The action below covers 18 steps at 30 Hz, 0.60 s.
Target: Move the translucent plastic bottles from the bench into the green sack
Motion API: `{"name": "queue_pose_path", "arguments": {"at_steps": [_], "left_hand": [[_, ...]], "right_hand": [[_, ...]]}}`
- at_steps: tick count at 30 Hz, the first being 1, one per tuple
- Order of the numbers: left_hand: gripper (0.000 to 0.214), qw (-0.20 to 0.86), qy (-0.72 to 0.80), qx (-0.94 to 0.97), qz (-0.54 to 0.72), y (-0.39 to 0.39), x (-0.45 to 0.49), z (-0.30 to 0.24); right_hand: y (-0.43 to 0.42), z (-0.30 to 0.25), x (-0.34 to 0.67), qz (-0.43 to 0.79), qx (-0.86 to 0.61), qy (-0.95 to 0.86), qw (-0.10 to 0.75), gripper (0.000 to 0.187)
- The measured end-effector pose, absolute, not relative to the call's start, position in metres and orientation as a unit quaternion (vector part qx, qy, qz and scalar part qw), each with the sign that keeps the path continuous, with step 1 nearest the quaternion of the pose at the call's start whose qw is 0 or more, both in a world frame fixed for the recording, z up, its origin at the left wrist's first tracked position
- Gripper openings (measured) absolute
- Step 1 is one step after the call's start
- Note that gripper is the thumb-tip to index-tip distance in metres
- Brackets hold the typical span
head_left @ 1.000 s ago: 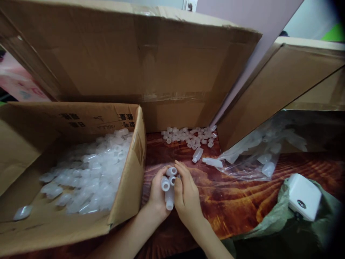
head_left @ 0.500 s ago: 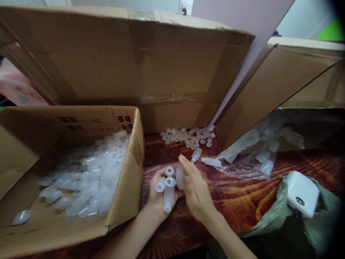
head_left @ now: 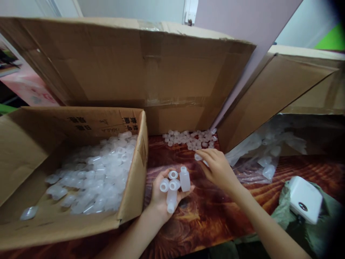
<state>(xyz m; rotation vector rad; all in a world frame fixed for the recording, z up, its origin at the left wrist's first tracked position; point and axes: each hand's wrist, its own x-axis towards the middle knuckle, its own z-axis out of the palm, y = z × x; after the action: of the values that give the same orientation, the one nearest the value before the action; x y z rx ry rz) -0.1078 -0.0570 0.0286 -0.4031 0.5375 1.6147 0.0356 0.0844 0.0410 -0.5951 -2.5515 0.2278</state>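
Note:
My left hand [head_left: 160,196] is cupped palm up around several small frosted plastic bottles [head_left: 171,199]. Most have their open necks towards me, and one bottle [head_left: 185,180] stands upright near the fingertips. To the right, above the table, my right hand [head_left: 215,165] has its fingers closed on a small bottle [head_left: 198,157]. A second pale piece shows under those fingers, largely hidden. Beyond the right hand, a cluster of small whitish plastic caps [head_left: 188,138] lies against the large carton.
An open cardboard box [head_left: 132,176] on the left holds many bottles. A large carton [head_left: 107,64] stands behind. At right, another carton [head_left: 248,93] has a clear plastic bag [head_left: 253,172] with bottles spilling from it. A white device [head_left: 306,199] rests on green cloth.
My right hand has moved away from the left hand, rightwards to the loose bottles on the table, and closed on one. The bottle at the left fingertips now stands uncovered.

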Motion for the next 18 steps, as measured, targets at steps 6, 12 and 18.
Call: {"name": "queue_pose_path", "arguments": {"at_steps": [6, 12, 18], "left_hand": [[0.011, 0.643, 0.246, -0.133, 0.713, -0.055, -0.108, 0.024], [0.021, 0.659, 0.265, -0.113, 0.695, -0.056, -0.109, 0.024], [0.020, 0.662, 0.243, -0.139, 0.695, -0.054, -0.109, 0.024]], "right_hand": [[0.010, 0.044, 0.042, 0.345, -0.215, -0.850, 0.336, 0.024], [0.013, 0.043, 0.032, 0.505, -0.213, -0.795, 0.259, 0.025], [0.018, 0.048, 0.034, 0.563, -0.201, -0.773, 0.213, 0.025]]}}
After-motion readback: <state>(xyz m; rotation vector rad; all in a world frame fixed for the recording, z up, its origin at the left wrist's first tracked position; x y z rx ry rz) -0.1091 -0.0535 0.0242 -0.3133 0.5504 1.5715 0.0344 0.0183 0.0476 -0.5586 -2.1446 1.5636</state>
